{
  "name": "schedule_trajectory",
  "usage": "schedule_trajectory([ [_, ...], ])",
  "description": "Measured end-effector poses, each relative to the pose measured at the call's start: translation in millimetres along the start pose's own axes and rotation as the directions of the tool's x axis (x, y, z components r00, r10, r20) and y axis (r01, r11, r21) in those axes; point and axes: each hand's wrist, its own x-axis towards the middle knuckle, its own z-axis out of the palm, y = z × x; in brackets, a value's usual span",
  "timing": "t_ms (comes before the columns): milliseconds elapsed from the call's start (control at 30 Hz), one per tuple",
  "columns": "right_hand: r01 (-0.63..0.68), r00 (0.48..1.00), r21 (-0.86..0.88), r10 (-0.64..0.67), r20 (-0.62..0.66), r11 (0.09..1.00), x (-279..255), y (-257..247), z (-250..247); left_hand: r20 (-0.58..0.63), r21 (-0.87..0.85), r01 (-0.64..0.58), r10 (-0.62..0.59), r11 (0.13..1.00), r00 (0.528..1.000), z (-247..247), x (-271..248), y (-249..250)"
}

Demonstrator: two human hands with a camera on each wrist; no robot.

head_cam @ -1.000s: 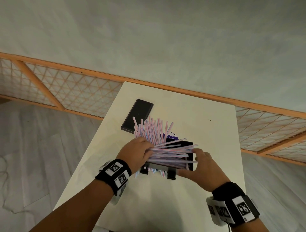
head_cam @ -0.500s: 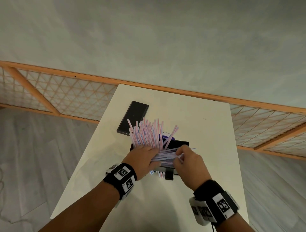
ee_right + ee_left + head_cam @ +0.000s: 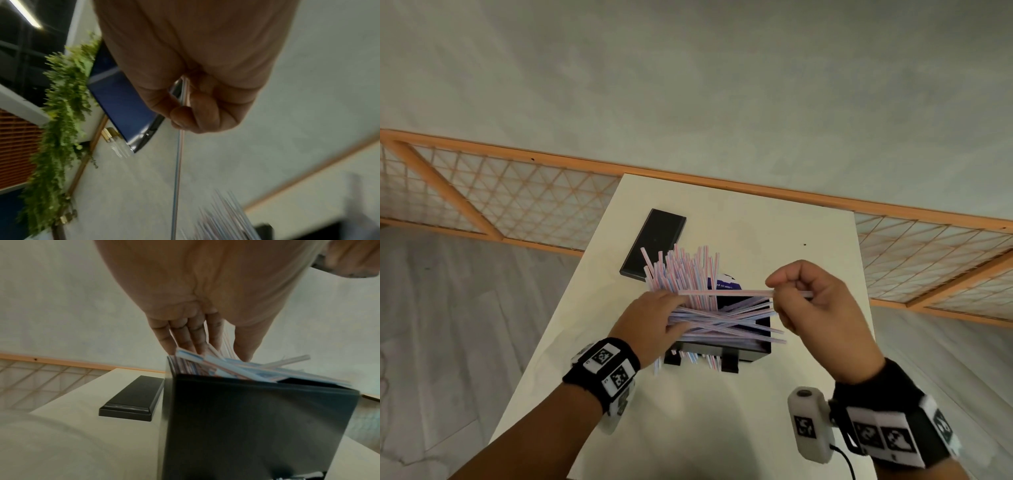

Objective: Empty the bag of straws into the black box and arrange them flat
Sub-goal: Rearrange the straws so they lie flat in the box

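The black box (image 3: 751, 353) stands on the white table, with pink-and-blue striped straws (image 3: 722, 320) lying crosswise over its top and several sticking out past its right rim. More straws fan upright at its back left. My left hand (image 3: 674, 308) is at the box's left end, where the wrist view shows straws passing between the thumb and straight fingers (image 3: 193, 337). My right hand (image 3: 774, 291) is raised above the box's right side and pinches a single straw (image 3: 726, 293) level over the pile. The same straw (image 3: 179, 162) hangs from the pinch in the right wrist view. A blue bag (image 3: 727, 282) peeks out behind the straws.
A flat black lid (image 3: 654, 245) lies on the table (image 3: 774, 233) behind and left of the box. The table's left edge runs close to my left wrist. An orange wooden lattice rail (image 3: 517, 205) stands beyond the table's far edge.
My right hand has left the pile and risen up and to the right, drawing one straw out with it. My left hand has stayed on the straws at the box's left end.
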Motion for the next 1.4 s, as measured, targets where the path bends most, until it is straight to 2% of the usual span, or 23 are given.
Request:
schedule_trajectory([
  [100, -0.14, 0.985, -0.077, 0.147, 0.087, 0.987, 14.7, 44.9, 1.1, -0.027, -0.028, 0.086, -0.087, 0.996, 0.996, -10.1, -7.4, -7.1],
  [167, -0.161, 0.971, -0.231, 0.196, 0.139, 0.96, 22.0, 79.3, 1.4, -0.041, -0.029, 0.137, -0.138, 0.99, 0.99, -14.3, -12.3, -11.8],
  [200, -0.112, 0.972, -0.364, 0.178, 0.152, 0.925, 23.9, 94.8, 1.2, -0.039, -0.032, 0.158, -0.159, 0.987, 0.986, -16.0, -15.2, -13.6],
  [267, 0.085, 0.985, -0.652, 0.035, 0.169, 0.754, 23.3, 115.9, 2.8, -0.036, -0.037, 0.186, -0.187, 0.982, 0.982, -18.2, -20.3, -16.1],
  [333, 0.255, 0.967, -0.743, -0.14, 0.215, 0.619, 20.3, 121.2, 5.9, -0.025, -0.052, 0.203, -0.204, 0.978, 0.979, -19.0, -25.4, -16.2],
  [400, 0.35, 0.936, -0.733, -0.241, 0.255, 0.583, 21.8, 118.8, 11.2, -0.012, -0.072, 0.202, -0.203, 0.977, 0.979, -17.7, -28.8, -14.5],
  [500, 0.44, 0.898, -0.757, -0.246, 0.365, 0.483, 28.0, 113.1, 24.1, -0.008, -0.111, 0.21, -0.213, 0.971, 0.977, -12.9, -28.9, -11.4],
  [600, 0.498, 0.864, -0.79, -0.126, 0.488, 0.356, 34.9, 117.2, 37.5, -0.016, -0.145, 0.24, -0.244, 0.96, 0.97, -5.9, -27.6, -11.5],
  [667, 0.498, 0.86, -0.808, -0.061, 0.507, 0.314, 40.3, 121.2, 44.2, -0.022, -0.132, 0.235, -0.24, 0.963, 0.971, -1.0, -27.8, -11.4],
  [833, 0.45, 0.869, -0.851, 0.088, 0.487, 0.27, 43.5, 120.2, 62.2, -0.018, -0.142, 0.227, -0.232, 0.963, 0.973, 6.0, -27.0, -9.2],
  [933, 0.426, 0.862, -0.834, 0.124, 0.492, 0.35, 39.2, 124.6, 74.6, -0.01, -0.16, 0.233, -0.238, 0.959, 0.971, 9.8, -24.4, -4.3],
  [1067, 0.505, 0.823, -0.757, 0.034, 0.567, 0.415, 41.3, 135.3, 83.0, -0.026, -0.161, 0.247, -0.254, 0.956, 0.967, 12.3, -23.2, 0.3],
  [1267, 0.609, 0.783, -0.676, -0.18, 0.595, 0.414, 50.2, 138.5, 75.1, -0.075, -0.132, 0.227, -0.238, 0.965, 0.968, 10.7, -25.9, -3.0],
  [1333, 0.625, 0.77, -0.646, -0.211, 0.602, 0.438, 51.3, 132.1, 76.6, -0.089, -0.145, 0.23, -0.245, 0.962, 0.965, 10.0, -27.0, -3.0],
  [1400, 0.612, 0.78, -0.648, -0.21, 0.589, 0.453, 52.1, 122.3, 75.7, -0.096, -0.148, 0.225, -0.241, 0.963, 0.966, 9.4, -27.0, -3.1],
])
